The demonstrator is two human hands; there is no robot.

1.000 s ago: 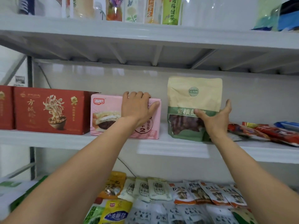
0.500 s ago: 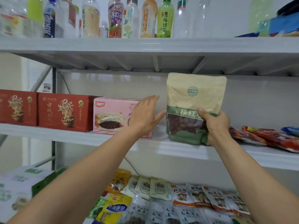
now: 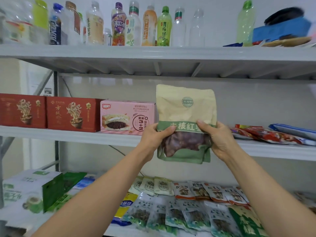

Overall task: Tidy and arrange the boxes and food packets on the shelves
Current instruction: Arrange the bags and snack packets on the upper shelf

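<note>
Gripping a tan and green pouch [image 3: 186, 106] with both hands, out in front of the middle shelf [image 3: 68, 135] and lifted clear of it, just right of a pink box [image 3: 126, 117].

Held close to upright: long axis vertical, sealed tan top upward, green bottom edge downward, printed face toward the camera. Bottom edge hanging below the shelf's front lip, top well short of the underside of the top shelf [image 3: 153, 52]. Dark reddish fruit visible through the clear window in the lower half.

Left hand [image 3: 153, 135] clasping the pouch's left edge, thumb laid across the front on the green band, fingers curled round behind. Right hand [image 3: 217, 139] clasping the right edge in the same way, thumb on the front at the band, fingers out of sight behind.

On the middle shelf: the pink box standing with its long side facing out, long axis level; just beside it to the left, two red boxes [image 3: 73, 113] in a row; to the right, red and blue flat packets [image 3: 273, 134] lying down.

Along the top shelf, a row of upright bottles [image 3: 133, 24].

On the lowest level, small packets [image 3: 188, 211] laid flat in overlapping rows, with a green and white box [image 3: 30, 190] at the left.
</note>
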